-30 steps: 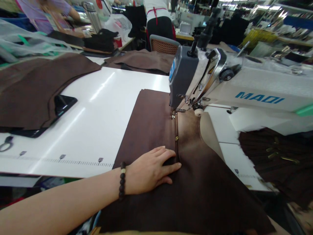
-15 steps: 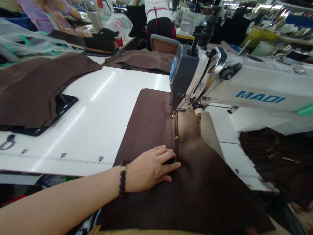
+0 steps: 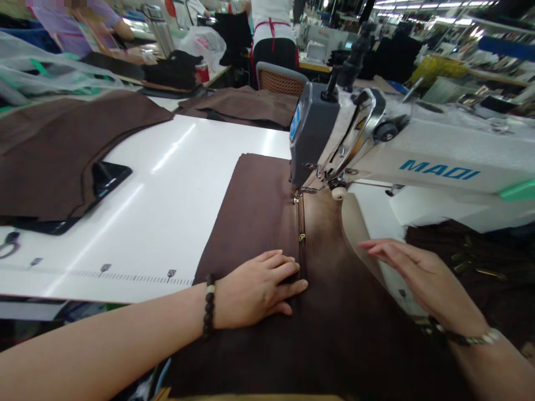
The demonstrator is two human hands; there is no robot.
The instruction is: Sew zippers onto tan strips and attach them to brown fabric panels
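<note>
A brown fabric panel lies flat under the presser foot of a white sewing machine. A dark zipper with a small brass pull runs from the foot toward me. My left hand presses flat on the fabric just left of the zipper, fingertips at its edge, a bead bracelet on the wrist. My right hand hovers open, fingers extended, over the fabric's right edge, holding nothing.
The white table carries a printed ruler along its front edge. More brown fabric pieces and a black tablet lie at left, scissors at far left. A dark pile with zippers sits at right. Other people work behind.
My right hand has come into view from the right and now hovers over the fabric's right edge. My left hand stays pressed beside the zipper.
</note>
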